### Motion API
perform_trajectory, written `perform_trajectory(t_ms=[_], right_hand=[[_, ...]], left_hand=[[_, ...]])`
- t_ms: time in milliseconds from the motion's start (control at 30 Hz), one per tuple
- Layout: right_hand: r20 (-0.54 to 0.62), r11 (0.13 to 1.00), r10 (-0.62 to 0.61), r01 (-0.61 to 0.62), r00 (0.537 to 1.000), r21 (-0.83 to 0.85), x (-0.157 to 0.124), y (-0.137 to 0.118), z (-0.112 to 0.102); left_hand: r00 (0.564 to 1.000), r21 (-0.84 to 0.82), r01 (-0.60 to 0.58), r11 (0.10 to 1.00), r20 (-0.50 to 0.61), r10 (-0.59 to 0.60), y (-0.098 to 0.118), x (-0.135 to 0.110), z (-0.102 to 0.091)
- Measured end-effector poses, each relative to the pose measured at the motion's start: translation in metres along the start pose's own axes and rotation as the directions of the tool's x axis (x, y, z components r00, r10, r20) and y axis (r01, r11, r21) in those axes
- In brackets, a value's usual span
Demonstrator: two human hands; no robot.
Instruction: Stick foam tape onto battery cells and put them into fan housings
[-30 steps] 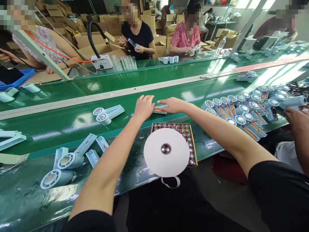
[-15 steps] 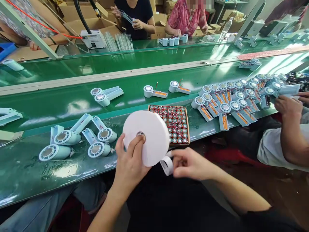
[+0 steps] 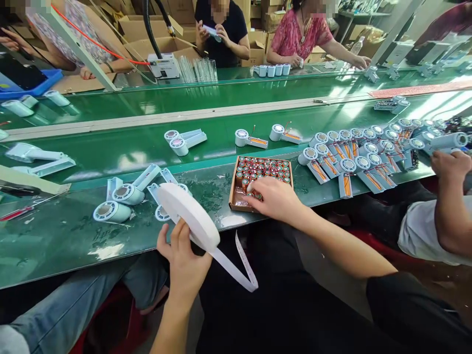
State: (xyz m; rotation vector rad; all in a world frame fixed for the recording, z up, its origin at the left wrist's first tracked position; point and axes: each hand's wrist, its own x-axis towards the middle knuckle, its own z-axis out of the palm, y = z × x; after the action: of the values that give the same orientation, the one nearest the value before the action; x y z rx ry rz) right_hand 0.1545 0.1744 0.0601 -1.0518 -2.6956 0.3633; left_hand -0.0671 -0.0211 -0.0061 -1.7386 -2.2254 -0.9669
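Note:
My left hand grips a large roll of white tape, its fingers hooked into the core. The roll is tilted, and a loose strip hangs from it in a bend below the table edge. My right hand reaches into a shallow cardboard box with thumb and fingers pinched at a small battery cell, mostly covered by the hand. Rows of upright battery cells with red wires fill the back of the box. Its near left corner shows bare bottom.
Pale blue fan-like housings with handles lie left, partly behind the roll. Many more housings with orange strips crowd the right, near a co-worker's hand. A green conveyor runs beyond; people work across it. Scissors lie far left.
My right hand has left the tape's loose end and moved up into the battery box. The roll has tipped and shifted left and down, its strip now hanging longer. The view has shifted slightly left.

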Motion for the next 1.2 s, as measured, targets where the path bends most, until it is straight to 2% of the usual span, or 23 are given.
perform_trajectory(t_ms=[33, 100, 200, 333, 467, 500, 567, 600, 667, 733, 767, 800, 867, 933, 1000, 1067, 1133, 1200], right_hand=[[-0.042, 0.994, 0.02, -0.025, 0.999, -0.11, 0.015, 0.0, -0.003], [-0.046, 0.965, 0.013, -0.025, 0.999, -0.261, 0.037, -0.002, -0.002], [-0.031, 0.947, -0.02, 0.009, 0.999, -0.322, 0.052, -0.01, 0.006], [0.022, 0.981, -0.053, 0.056, 0.998, -0.188, 0.058, -0.016, 0.015], [0.047, 0.994, -0.057, 0.061, 0.997, -0.09, 0.061, -0.007, 0.018], [0.013, 0.998, -0.049, 0.05, 0.999, -0.03, 0.058, -0.002, 0.017], [-0.145, 0.971, 0.002, 0.033, 0.989, 0.238, 0.049, 0.008, 0.012], [-0.248, 0.903, 0.054, 0.059, 0.967, 0.425, 0.042, 0.012, 0.007], [-0.385, 0.652, 0.176, 0.186, 0.906, 0.735, 0.025, 0.018, -0.005], [-0.381, 0.432, 0.203, 0.266, 0.902, 0.861, 0.008, 0.02, -0.019], [-0.344, 0.38, 0.185, 0.256, 0.92, 0.889, 0.001, 0.019, -0.025], [-0.297, 0.371, 0.159, 0.222, 0.942, 0.902, -0.005, 0.017, -0.03], [-0.199, 0.448, 0.095, 0.137, 0.975, 0.884, -0.013, 0.014, -0.035], [-0.122, 0.557, 0.051, 0.074, 0.991, 0.827, -0.016, 0.015, -0.032], [-0.042, 0.578, 0.033, 0.015, 0.999, 0.816, -0.017, 0.021, -0.024], [0.036, 0.464, 0.03, -0.046, 0.999, 0.885, -0.019, 0.027, -0.013], [0.068, 0.262, 0.069, -0.084, 0.995, 0.961, -0.02, 0.028, 0.0], [0.027, 0.051, 0.24, -0.04, 0.971, 0.998, -0.022, 0.022, 0.013]], left_hand=[[1.0, 0.004, -0.013, 1.0, -0.013, 0.013, 0.004, -0.002, 0.002], [0.998, 0.009, -0.047, 0.999, -0.032, 0.048, 0.01, -0.005, 0.005], [0.993, 0.022, -0.11, 0.994, -0.038, 0.111, 0.013, -0.008, 0.009], [0.986, 0.067, -0.164, 0.984, -0.018, 0.166, 0.011, -0.01, 0.01], [0.975, 0.129, -0.221, 0.967, 0.049, 0.216, 0.006, -0.009, 0.005], [0.972, 0.148, -0.233, 0.961, 0.06, 0.227, 0.004, -0.008, 0.002], [0.961, 0.197, -0.275, 0.941, 0.08, 0.264, 0.001, -0.007, -0.003], [0.952, 0.223, -0.307, 0.925, 0.092, 0.293, -0.001, -0.006, -0.006], [0.926, 0.261, -0.376, 0.889, 0.135, 0.352, -0.003, -0.003, -0.012], [0.904, 0.274, -0.427, 0.862, 0.169, 0.394, -0.002, 0.0, -0.015], [0.895, 0.275, -0.445, 0.853, 0.184, 0.407, -0.001, 0.002, -0.016], [0.886, 0.271, -0.461, 0.845, 0.201, 0.418, -0.001, 0.003, -0.017], [0.867, 0.252, -0.492, 0.834, 0.233, 0.441, 0.0, 0.007, -0.016], [0.846, 0.224, -0.52, 0.824, 0.263, 0.463, -0.002, 0.012, -0.014], [0.835, 0.237, -0.541, 0.807, 0.267, 0.481, -0.009, 0.02, -0.012], [0.814, 0.281, -0.58, 0.765, 0.245, 0.527, -0.015, 0.029, -0.011], [0.787, 0.323, -0.616, 0.718, 0.229, 0.573, -0.016, 0.035, -0.008], [0.776, 0.318, -0.63, 0.709, 0.23, 0.587, -0.006, 0.035, -0.003]])
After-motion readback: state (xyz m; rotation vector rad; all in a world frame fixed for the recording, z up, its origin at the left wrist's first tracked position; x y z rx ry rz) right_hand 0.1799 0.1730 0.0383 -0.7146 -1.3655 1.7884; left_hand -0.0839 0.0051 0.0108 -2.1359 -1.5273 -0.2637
